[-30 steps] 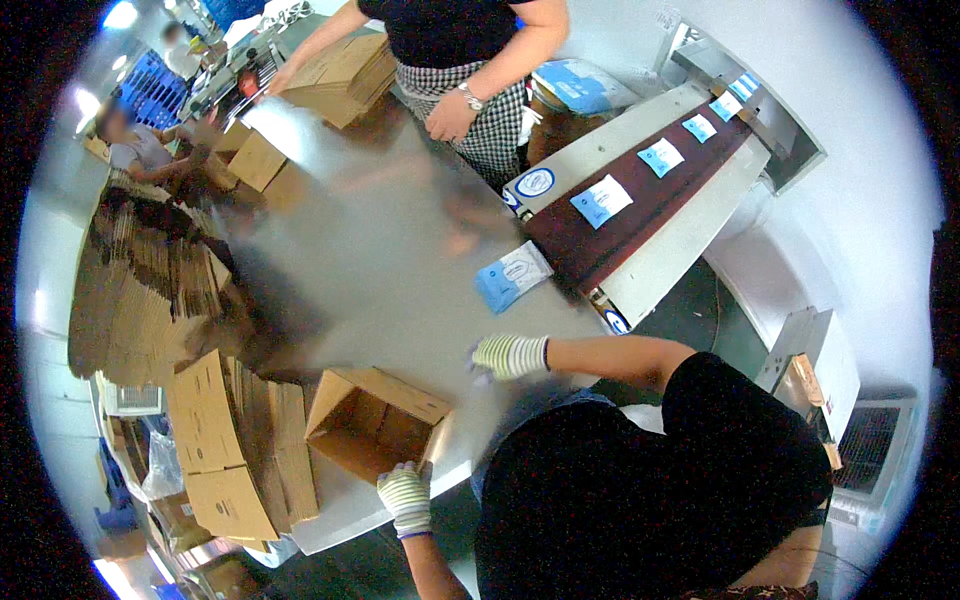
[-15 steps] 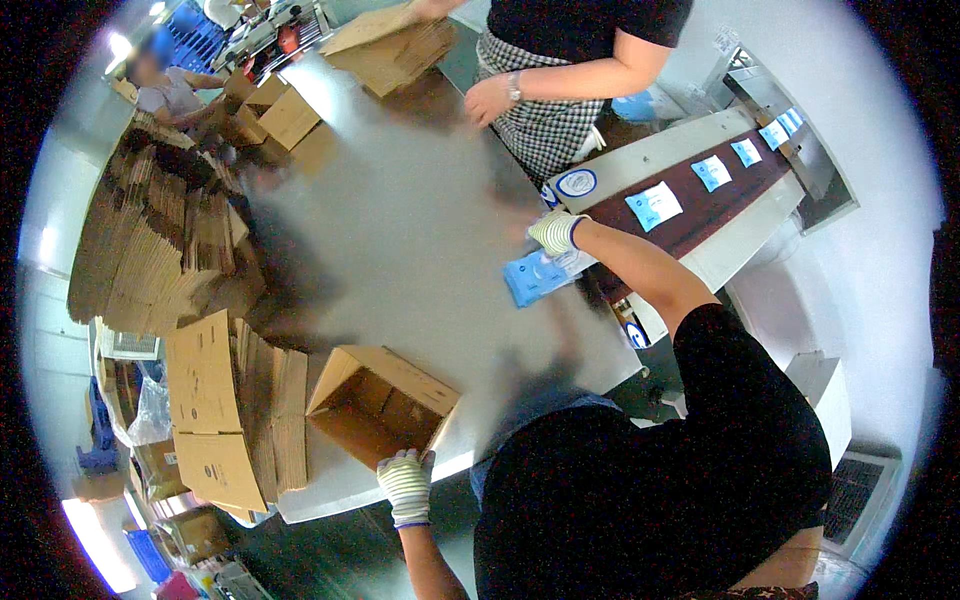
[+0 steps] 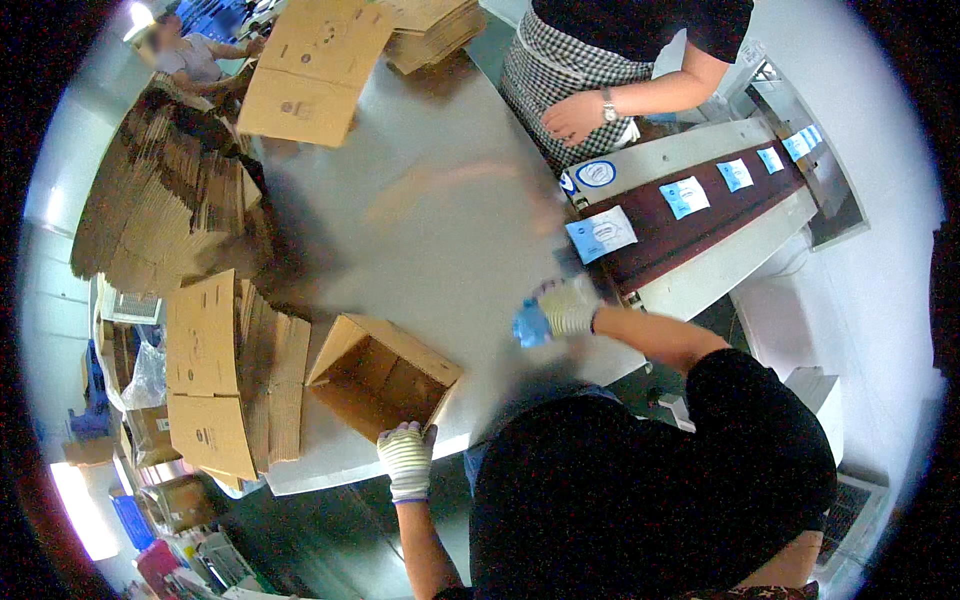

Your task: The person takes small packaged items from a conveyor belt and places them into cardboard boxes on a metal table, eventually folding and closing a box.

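R hand (image 3: 568, 306) curled round 1 blue pkt (image 3: 531, 325) nr tabletop (image 3: 470, 280)'s near-right corner; L hand (image 3: 407, 462) curled on rim of 1 open box (image 3: 375, 388), near edge. 5+ white/blue pkts (image 3: 684, 197) on belt (image 3: 640, 260) btw.

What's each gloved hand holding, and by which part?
Right hand: a blue packet, by its right end; blur hides exact finger placement. Left hand: on the near edge of the cardboard box; can't tell if it grips.
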Action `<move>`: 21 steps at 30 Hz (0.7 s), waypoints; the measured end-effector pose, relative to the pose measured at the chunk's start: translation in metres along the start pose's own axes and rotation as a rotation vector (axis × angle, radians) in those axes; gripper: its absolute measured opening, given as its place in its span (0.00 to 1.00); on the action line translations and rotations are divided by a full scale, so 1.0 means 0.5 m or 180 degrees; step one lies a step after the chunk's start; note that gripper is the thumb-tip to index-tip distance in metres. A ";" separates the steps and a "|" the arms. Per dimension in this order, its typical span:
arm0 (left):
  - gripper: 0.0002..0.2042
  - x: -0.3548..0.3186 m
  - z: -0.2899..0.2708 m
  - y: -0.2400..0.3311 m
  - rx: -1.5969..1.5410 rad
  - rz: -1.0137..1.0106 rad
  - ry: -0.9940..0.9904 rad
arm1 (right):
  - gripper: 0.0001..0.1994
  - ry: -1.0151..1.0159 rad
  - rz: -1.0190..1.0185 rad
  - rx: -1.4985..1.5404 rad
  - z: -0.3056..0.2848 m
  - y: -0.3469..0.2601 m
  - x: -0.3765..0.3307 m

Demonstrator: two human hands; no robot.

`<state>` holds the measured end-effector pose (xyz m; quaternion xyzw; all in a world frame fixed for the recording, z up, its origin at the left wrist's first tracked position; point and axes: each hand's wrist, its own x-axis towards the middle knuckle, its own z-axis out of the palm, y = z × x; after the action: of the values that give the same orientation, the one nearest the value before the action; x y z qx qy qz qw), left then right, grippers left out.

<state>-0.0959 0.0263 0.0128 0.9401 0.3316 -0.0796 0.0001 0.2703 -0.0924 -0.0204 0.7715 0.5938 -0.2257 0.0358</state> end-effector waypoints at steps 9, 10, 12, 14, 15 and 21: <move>0.15 0.009 0.013 0.014 0.0144 0.0289 0.0214 | 0.27 0.0627 -0.1411 0.0909 0.137 -0.040 0.002; 0.16 0.002 0.014 0.017 0.0235 0.0346 0.0306 | 0.26 0.0552 -0.1357 0.1527 0.112 -0.070 0.005; 0.16 -0.002 0.011 0.026 0.0249 0.0438 0.0077 | 0.24 0.0485 -0.1781 0.2534 0.078 -0.144 0.029; 0.14 -0.013 0.024 0.031 0.0202 0.0448 0.0207 | 0.19 0.0826 -0.2762 0.2560 -0.044 -0.256 0.011; 0.13 -0.015 0.021 0.039 0.0230 0.0417 0.0228 | 0.16 0.1406 -0.3277 0.2213 -0.202 -0.323 -0.054; 0.13 -0.009 0.024 0.106 -0.0376 0.0449 0.0476 | 0.14 0.0969 -0.1847 -0.0378 -0.088 -0.407 0.006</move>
<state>-0.0679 -0.0186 -0.0011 0.9627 0.2679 0.0106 0.0364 0.0946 -0.0160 0.0613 0.5916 0.7994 -0.0736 -0.0742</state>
